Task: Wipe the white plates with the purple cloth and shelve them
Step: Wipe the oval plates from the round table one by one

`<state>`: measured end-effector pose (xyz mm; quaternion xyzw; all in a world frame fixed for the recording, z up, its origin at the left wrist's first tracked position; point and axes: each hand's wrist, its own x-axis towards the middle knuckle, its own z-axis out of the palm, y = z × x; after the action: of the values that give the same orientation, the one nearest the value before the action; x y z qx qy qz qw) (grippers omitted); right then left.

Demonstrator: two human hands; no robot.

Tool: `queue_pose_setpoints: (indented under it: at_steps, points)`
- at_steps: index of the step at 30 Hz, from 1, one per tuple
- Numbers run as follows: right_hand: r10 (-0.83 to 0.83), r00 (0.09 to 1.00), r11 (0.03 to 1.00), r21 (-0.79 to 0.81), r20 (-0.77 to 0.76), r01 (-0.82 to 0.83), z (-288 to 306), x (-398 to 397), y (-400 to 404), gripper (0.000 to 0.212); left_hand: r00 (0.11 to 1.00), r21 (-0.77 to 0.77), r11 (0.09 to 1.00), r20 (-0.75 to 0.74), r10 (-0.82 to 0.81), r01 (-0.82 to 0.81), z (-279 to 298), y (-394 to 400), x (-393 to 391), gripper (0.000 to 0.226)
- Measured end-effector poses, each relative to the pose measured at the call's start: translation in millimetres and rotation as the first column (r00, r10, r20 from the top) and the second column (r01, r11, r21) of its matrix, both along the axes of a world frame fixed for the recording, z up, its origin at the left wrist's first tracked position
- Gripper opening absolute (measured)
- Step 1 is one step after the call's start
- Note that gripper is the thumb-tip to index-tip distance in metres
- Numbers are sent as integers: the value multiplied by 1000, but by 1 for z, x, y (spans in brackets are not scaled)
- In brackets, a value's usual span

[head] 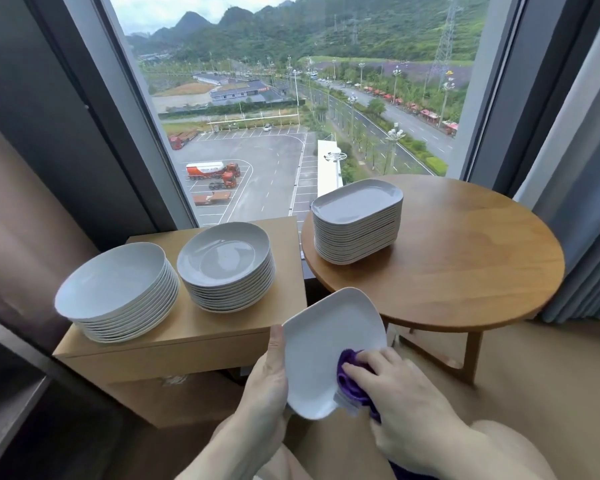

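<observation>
A white, roughly square plate [321, 344] is held tilted in front of me, low in the centre of the view. My left hand [269, 379] grips its left edge, thumb on the rim. My right hand [400, 396] presses the purple cloth [352, 379] against the plate's lower right part. Two stacks of round white plates [116, 292] [226, 265] stand on the low wooden cabinet [201, 327]. On the round wooden table [465, 265] sits a stack of rectangular white plates [357, 220].
A large window [291, 98] fills the wall behind the furniture. Curtains hang at the right [582, 202] and a brown one at the left [25, 220]. The cabinet and table stand side by side, almost touching. Beige floor [534, 393] lies under the table's legs.
</observation>
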<state>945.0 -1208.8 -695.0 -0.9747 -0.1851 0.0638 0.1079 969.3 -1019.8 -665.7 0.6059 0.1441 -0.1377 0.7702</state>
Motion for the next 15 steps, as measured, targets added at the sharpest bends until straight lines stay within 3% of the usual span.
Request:
queue_pose_setpoints:
  at_steps: [7,15]
  points:
    - [201,969,963,154,141,-222,-13,-22,35,57,985,-114,991,-164,45,-64,-10,-11,-8,73]
    - [55,994,983,167,96,-70,6,-10,6,68,997,-62,998,-80,6,-11,-8,-16,-8,74]
